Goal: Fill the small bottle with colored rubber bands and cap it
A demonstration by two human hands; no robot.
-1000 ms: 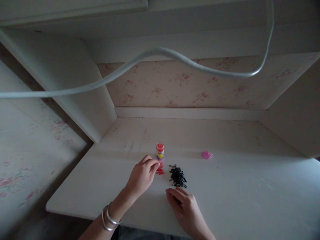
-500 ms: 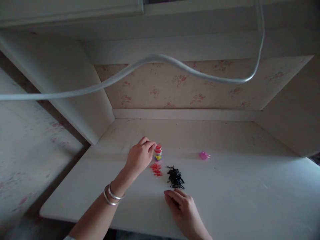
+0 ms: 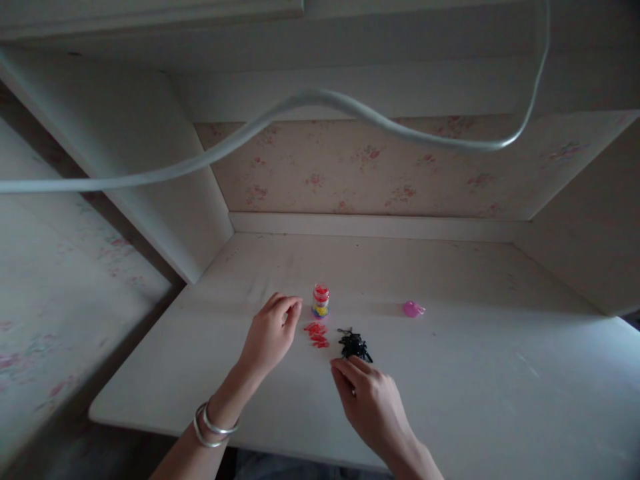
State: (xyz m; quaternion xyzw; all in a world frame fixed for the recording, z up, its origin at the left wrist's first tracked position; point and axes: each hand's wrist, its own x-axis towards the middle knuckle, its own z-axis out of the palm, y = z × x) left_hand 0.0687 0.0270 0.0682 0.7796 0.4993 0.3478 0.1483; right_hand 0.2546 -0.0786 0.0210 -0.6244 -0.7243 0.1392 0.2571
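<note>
White counter (image 3: 480, 373) bears the items. Person's right hand (image 3: 374, 400): fingers together; cannot tell if holding anything. Left hand (image 3: 267, 340): fingers together, likewise unclear. Black pile (image 3: 354, 343): at right fingers, partly hidden; contact uncertain. Jar (image 3: 321, 303): upright, just right of left hand. Pink object (image 3: 413, 309): apart, farther right. Red pieces (image 3: 317, 335): loose, in front of jar.

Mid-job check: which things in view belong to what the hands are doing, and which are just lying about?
Likely in use:
- small jar, just beside the left hand
- red pieces, in front of the jar
- black pieces, at the right hand

Apparently lying about:
- pink item, set apart; role unclear
- white cable
</note>
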